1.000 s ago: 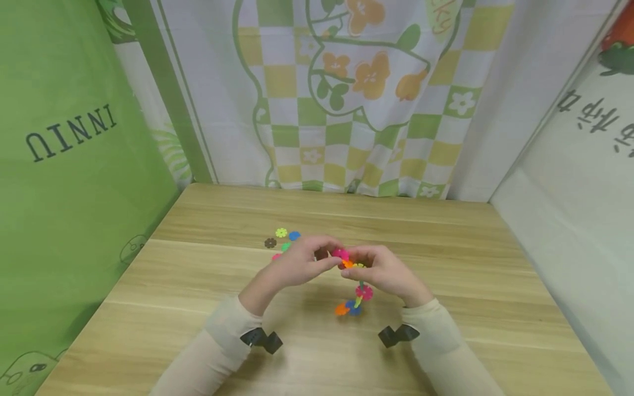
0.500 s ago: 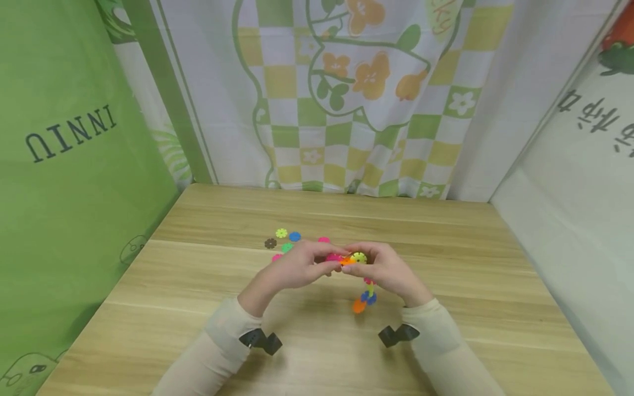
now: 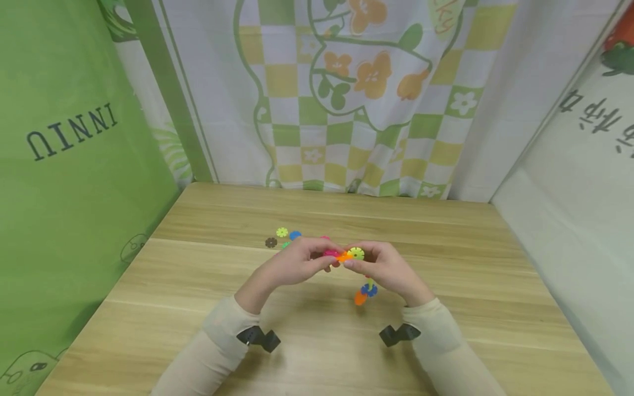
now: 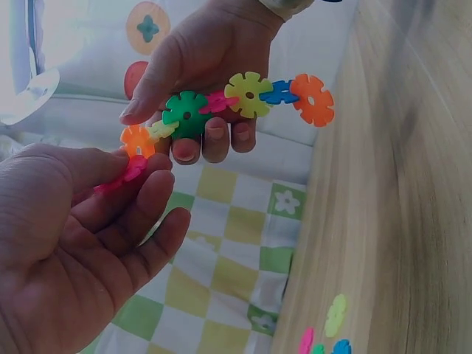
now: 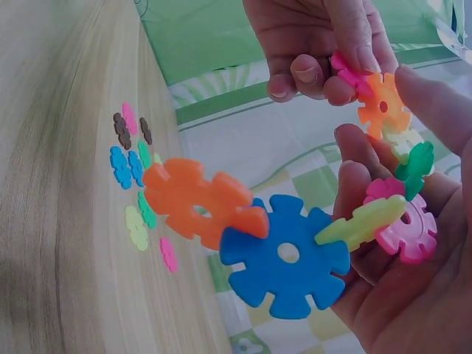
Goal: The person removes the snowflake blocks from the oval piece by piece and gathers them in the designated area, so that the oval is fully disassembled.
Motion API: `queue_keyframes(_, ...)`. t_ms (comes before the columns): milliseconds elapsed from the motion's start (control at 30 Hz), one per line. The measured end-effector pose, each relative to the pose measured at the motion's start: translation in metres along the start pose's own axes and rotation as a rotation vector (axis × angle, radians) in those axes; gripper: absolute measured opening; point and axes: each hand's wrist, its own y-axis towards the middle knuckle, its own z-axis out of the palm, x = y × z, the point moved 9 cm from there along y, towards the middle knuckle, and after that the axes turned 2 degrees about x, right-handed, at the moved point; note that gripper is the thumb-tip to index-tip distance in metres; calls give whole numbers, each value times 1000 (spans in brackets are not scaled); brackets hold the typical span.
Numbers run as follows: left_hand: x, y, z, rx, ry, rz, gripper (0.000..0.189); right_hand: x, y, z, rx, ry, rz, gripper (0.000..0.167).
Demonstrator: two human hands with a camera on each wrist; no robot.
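Observation:
Over the table, both hands hold a chain of slotted plastic snowflake discs. My left hand (image 3: 289,265) pinches a pink disc (image 4: 122,175) at one end between thumb and fingers. This pink disc meets an orange disc (image 5: 384,110) in the gap between the hands. My right hand (image 3: 391,275) grips the chain by that orange disc and the pale yellow disc (image 5: 404,145) beside it. From there a green disc (image 4: 186,110), a pink disc (image 5: 413,234), a yellow disc (image 4: 249,94), a blue disc (image 5: 280,276) and an end orange disc (image 5: 195,195) hang across the right fingers.
Loose discs lie on the wooden table (image 3: 446,247) behind the left hand, among them a yellow disc (image 3: 282,232), a brown disc (image 3: 271,242) and a blue disc (image 3: 295,235). A patterned curtain (image 3: 337,137) hangs behind the table, with a green cloth (image 3: 74,209) on the left.
The chain's hanging end has swung right and up, closer under the right hand. The yellow disc between the hands now faces the head camera. Both hands stay nearly in place.

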Motion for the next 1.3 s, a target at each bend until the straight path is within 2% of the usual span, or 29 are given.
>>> queue_keyframes(467, -1, 3, 2, -14, 20, 27, 14, -1, -2, -1, 20, 36, 4, 25)
queue_keyframes(600, -3, 3, -2, -56, 45, 54, 11, -3, -4, -4, 3, 29, 37, 29)
queue_keyframes(733, -6, 3, -7, -96, 82, 69, 10, -3, -5, -3, 5, 61, 38, 31)
queue_keyframes(1300, 18, 4, -7, -113, 67, -4, 7, -3, -6, -7, -21, 67, 48, 30)
